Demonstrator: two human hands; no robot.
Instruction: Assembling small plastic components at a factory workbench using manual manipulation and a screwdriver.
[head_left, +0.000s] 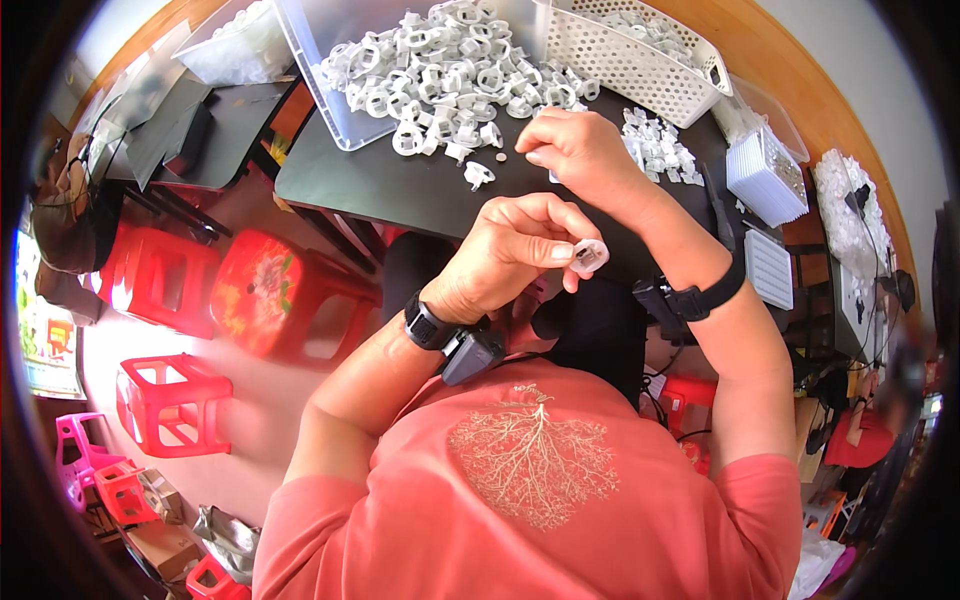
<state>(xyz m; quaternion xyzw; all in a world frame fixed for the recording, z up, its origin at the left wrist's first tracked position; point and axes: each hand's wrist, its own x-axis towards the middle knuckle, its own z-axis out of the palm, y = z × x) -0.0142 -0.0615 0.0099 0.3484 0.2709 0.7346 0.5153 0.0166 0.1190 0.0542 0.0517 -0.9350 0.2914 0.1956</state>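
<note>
The black table (pixel 400 188) stands before the person, a heap of pale rings (pixel 465 75) toward its far edge. Over its top hangs the right hand (pixel 585 150), fingertips drawn together, whether on anything I can't tell; by the near edge, the left hand (pixel 500 250) pinches a round piece (pixel 590 257).

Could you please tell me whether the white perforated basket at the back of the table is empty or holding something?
The white perforated basket is not empty: pale pieces show inside it. Its exact depth of fill I cannot tell.
</note>
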